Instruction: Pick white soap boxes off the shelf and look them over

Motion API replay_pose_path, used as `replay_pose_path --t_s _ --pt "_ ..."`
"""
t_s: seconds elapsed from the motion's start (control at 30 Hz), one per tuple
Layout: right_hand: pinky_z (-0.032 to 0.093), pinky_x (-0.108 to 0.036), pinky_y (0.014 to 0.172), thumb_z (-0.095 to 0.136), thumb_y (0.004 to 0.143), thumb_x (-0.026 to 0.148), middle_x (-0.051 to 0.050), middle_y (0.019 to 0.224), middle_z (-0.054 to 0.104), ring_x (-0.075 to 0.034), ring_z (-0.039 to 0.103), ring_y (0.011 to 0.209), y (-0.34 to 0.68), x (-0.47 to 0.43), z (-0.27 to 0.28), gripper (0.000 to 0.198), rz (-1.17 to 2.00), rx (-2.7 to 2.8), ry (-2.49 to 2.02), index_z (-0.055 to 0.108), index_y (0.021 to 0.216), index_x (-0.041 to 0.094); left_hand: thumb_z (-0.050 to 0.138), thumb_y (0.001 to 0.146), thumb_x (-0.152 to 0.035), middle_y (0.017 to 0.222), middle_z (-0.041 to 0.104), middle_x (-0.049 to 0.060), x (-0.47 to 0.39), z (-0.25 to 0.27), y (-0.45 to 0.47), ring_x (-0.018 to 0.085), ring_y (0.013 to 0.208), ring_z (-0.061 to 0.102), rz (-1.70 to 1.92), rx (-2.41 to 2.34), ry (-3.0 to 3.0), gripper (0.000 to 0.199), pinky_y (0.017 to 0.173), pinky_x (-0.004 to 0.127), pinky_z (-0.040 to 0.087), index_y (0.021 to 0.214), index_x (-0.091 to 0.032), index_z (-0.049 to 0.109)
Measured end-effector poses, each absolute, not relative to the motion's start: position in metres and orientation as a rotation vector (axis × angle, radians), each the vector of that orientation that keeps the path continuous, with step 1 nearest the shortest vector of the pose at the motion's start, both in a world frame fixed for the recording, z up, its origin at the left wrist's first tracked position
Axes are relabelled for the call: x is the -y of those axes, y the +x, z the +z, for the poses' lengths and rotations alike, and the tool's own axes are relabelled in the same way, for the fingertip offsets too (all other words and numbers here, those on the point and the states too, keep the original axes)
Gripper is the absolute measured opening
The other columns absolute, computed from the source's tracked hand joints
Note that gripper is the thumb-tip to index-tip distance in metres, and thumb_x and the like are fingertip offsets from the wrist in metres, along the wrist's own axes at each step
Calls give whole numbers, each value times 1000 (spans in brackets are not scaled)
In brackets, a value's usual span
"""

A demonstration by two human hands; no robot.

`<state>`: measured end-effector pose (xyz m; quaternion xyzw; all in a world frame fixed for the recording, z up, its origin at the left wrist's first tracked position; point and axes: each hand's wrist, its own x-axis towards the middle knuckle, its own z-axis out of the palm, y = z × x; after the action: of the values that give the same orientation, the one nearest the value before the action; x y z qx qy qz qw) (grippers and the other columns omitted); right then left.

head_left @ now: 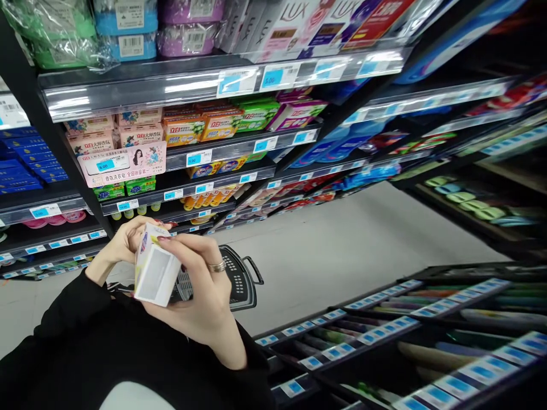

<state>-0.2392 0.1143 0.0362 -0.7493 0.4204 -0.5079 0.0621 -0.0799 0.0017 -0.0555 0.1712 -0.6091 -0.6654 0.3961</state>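
A small white box (159, 272) with yellow and purple print on one side is held up in front of my chest, tilted, with a greyish panel facing me. My right hand (205, 290) grips it between the thumb at the lower edge and the fingers on the top edge; a ring is on one finger. At the box's far left side, my left hand (128, 242) is curled against it, its fingers partly hidden behind. Below the hands, a black shopping basket (245, 285) with a handle shows in part.
Ahead stands a shelf (128, 94) with price tags. It carries LUX boxes (282, 28), orange soap packs (217, 122), and pink packs (92, 142) behind a pink sign (123, 164). Grey aisle floor (316, 245) stretches right, with another shelf (371, 336) at the lower right.
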Motion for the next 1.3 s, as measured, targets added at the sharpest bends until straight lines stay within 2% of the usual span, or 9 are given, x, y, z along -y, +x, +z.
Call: replay_pose_path --t_s 0.27,0.4,0.53,0.73,0.87,0.97,1.07,1.17,1.3 --pt "55 -42 92 81 69 42 -10 119 62 -27 61 115 -289 -88 -9 58 -1546 -927 -1698 55 118 27 87 61 -16 134 63 11 -36 -11 -63 28 126 58 -1215 1661 342 70 93 33 55 124 -28 60" --pt "53 -39 96 85 65 38 -8 130 62 -25 59 122 -301 -76 -29 63 -1434 -776 -1515 55 120 29 86 62 -19 126 66 10 -50 8 -60 26 113 64 -871 1903 532 72 81 28 58 129 -27 59" --pt "55 -37 88 82 58 64 -11 131 62 -28 64 114 -320 -75 -32 80 -1112 -747 -1430 58 123 23 83 69 -24 125 67 11 -34 11 -63 26 110 66 -891 2137 505 64 83 30 59 128 -25 59" --pt "49 -28 72 69 78 34 -4 94 71 -17 64 79 -366 -90 -51 35 -775 -1328 -1647 63 109 18 61 89 -21 146 52 10 1 -42 -108 24 132 52 -1089 2489 369 52 109 40 45 139 -28 50" --pt "40 -25 68 70 73 24 -3 89 65 -17 57 78 -412 -115 -152 29 -568 -2022 -1232 56 98 18 51 92 -21 161 29 11 3 -138 -129 22 142 40 -1171 2769 903 72 118 40 33 156 -26 18" --pt "37 -24 67 68 73 16 -6 88 63 -17 55 77 -442 -128 -261 27 -367 -2279 -809 52 94 15 49 91 -24 159 34 12 -3 -226 -121 19 145 36 -1359 3070 1477 69 119 29 28 155 -16 24" --pt "37 -25 66 66 74 14 -10 89 64 -19 56 78 -461 -128 -373 23 -280 -2313 -607 52 93 13 49 86 -21 147 45 29 -25 -308 -106 33 138 45 -1392 3202 1950 67 114 43 34 146 4 36" --pt "39 -25 71 64 79 16 -14 97 66 -21 60 88 -471 -115 -484 20 -210 -2298 -476 55 96 12 46 88 -31 155 29 30 -63 -382 -96 45 141 36 -1289 3201 2426 72 105 59 39 151 -1 29" --pt "40 -30 78 65 82 25 -17 106 67 -29 58 106 -479 -91 -629 28 -94 -2255 -356 57 106 13 36 93 -39 159 28 23 -113 -476 -91 38 134 48 -890 3094 2658 72 103 48 44 156 -7 19"
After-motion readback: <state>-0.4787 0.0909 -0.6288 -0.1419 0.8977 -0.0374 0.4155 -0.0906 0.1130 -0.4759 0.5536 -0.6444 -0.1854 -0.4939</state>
